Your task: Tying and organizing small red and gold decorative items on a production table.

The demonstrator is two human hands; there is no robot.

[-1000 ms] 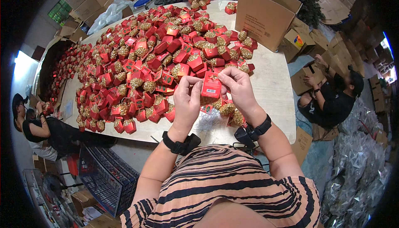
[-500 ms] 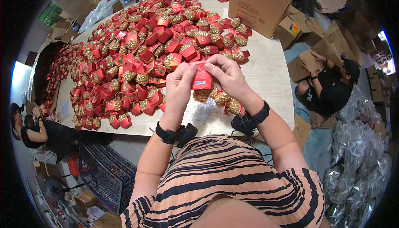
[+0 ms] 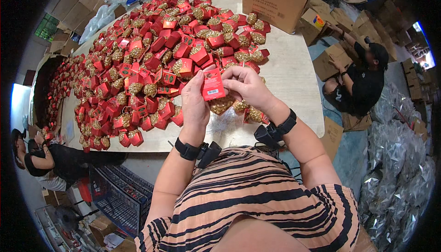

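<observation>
My left hand [image 3: 194, 100] is closed on the left edge of a red card [image 3: 212, 86], which has a white label near its lower end. At the card's right side my right hand [image 3: 250, 86] has thumb and fingers curled together. Whether they pinch a thread or the card's edge I cannot make out. Just under the card and my right hand lie gold, bumpy, pinecone-like ornaments [image 3: 220, 107] with red parts. Whitish, thread-like strands [image 3: 220, 127] rest on the table close by. Ahead and left spreads a large heap of the same red-and-gold ornaments [image 3: 142, 68].
The pale table [image 3: 296, 77] carries a tall cardboard box [image 3: 271, 6] at its far right. One person [image 3: 358, 75] handles a carton on the right; another [image 3: 41, 153] is at the left. A blue cart [image 3: 119, 197] stands lower left, clear plastic wrapping [image 3: 395, 169] lower right.
The red card has tilted and shifted slightly left, with my left hand still on it. My right hand's fingers have moved off its top edge to its right side.
</observation>
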